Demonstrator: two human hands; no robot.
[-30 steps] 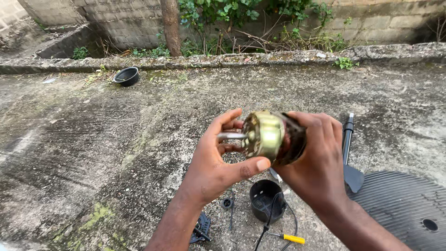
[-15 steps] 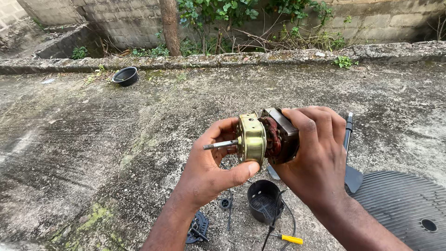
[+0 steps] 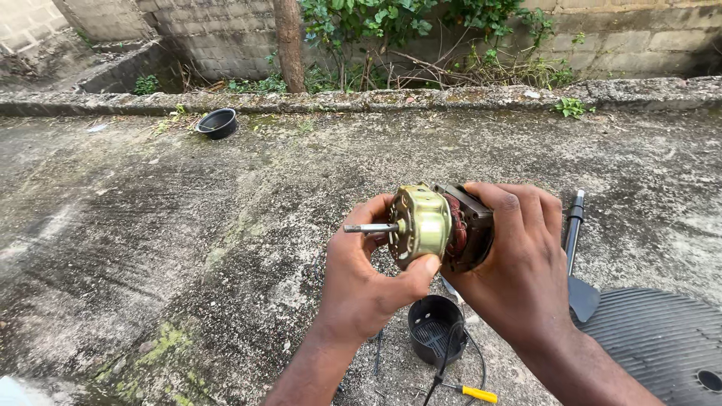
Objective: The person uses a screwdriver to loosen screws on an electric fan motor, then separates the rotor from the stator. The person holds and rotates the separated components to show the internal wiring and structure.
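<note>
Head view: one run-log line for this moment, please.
left hand: holds fan motor at brass end | right hand: grips its dark rear | shaft: points left | black cup: on concrete below

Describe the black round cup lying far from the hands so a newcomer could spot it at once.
Follow the mossy concrete kerb leftward, toward the tree trunk. Just before it, on the concrete ground, sits the black round cup, alone and open side up, unlike the black housing beneath the hands.

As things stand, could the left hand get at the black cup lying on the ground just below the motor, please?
Probably not at once: the left hand is gripping the motor along with the right hand. Nothing lies between it and the black cup just beneath, so once it let go, the way looks free.
</note>
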